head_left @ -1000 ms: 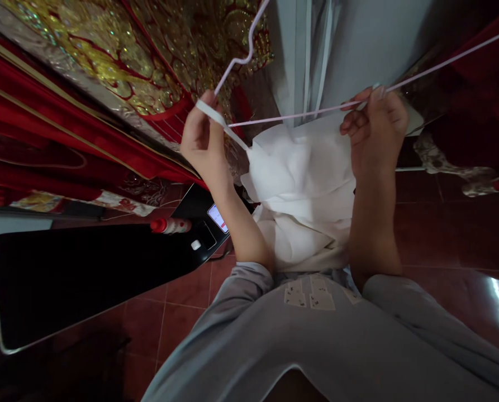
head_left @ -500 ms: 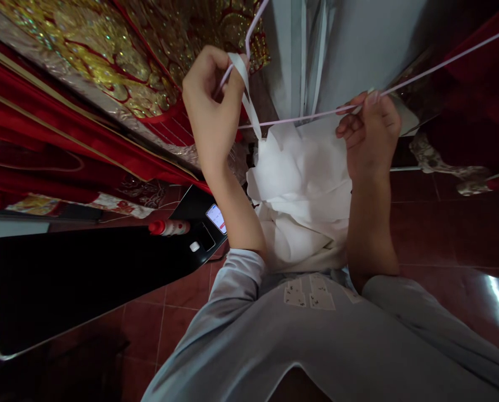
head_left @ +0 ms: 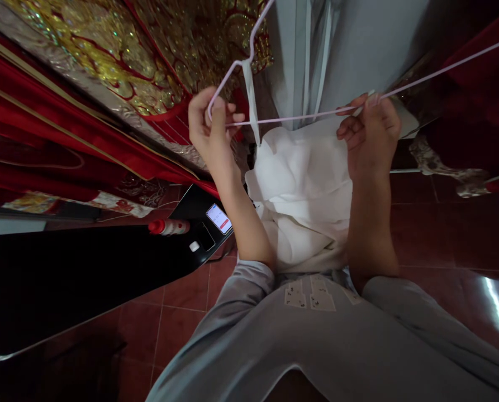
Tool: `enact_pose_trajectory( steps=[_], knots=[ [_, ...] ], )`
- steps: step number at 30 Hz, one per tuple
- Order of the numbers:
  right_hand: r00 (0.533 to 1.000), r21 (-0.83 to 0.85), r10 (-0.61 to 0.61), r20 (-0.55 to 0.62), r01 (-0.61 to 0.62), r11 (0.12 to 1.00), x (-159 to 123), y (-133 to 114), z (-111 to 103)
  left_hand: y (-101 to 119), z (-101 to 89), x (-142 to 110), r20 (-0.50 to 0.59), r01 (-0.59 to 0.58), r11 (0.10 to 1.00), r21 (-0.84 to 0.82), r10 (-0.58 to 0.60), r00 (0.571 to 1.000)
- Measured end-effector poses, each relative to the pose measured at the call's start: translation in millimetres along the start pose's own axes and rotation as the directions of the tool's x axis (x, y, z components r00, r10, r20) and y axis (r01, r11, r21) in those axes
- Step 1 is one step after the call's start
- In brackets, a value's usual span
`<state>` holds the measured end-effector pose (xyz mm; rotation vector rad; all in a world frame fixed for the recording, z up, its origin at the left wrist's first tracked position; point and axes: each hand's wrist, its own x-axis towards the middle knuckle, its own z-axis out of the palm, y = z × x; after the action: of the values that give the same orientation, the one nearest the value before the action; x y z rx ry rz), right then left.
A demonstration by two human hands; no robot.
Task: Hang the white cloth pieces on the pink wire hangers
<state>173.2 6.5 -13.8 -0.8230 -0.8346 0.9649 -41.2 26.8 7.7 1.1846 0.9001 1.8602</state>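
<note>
A thin pale-pink clothes hanger stretches across in front of me, its long bar running off to the right. At the hanger's bent left corner my left hand is closed round the wire. My right hand pinches the bar farther right, fingers curled. One white strap loops over the notch in the hanger's upper arm and passes down by the bar. From it hangs a white garment, loosely folded between my forearms; its lower part lies against my body.
Red and gold sequined garments hang close on the left. A black table below them bears a red-capped bottle, a lit phone and a small white case. Dark red clothing is at the right, grey panels ahead.
My left hand has let go of the strap and moved down to the hanger's corner. The strap now rests in the notch. My right hand has stayed on the bar.
</note>
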Motion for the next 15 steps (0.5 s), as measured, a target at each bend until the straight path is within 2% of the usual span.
enact_pose_trajectory(
  steps=[2,4,7,11,15],
  knots=[
    [1.000,0.004,0.003,0.005,-0.004,1.000,0,0,2,-7,1.9,-13,-0.045,0.063,0.993,-0.098,-0.068,0.997],
    [1.000,0.007,0.008,0.008,-0.008,1.000,0,0,4,-11,7.0,-24,-0.029,0.102,0.984,-0.144,-0.107,0.994],
    [1.000,0.030,0.005,0.019,-0.006,1.000,1,-4,4,-13,14.9,-32,-0.008,0.068,0.979,-0.191,-0.070,0.997],
    [0.999,0.033,-0.003,0.039,0.001,0.999,4,-12,0,-15,17.0,-29,0.007,0.019,0.975,-0.220,-0.017,1.000],
    [0.997,-0.004,-0.037,-0.067,0.037,0.999,5,-19,-13,-16,14.9,-24,-0.027,0.017,0.984,-0.179,-0.022,0.999]
  ],
)
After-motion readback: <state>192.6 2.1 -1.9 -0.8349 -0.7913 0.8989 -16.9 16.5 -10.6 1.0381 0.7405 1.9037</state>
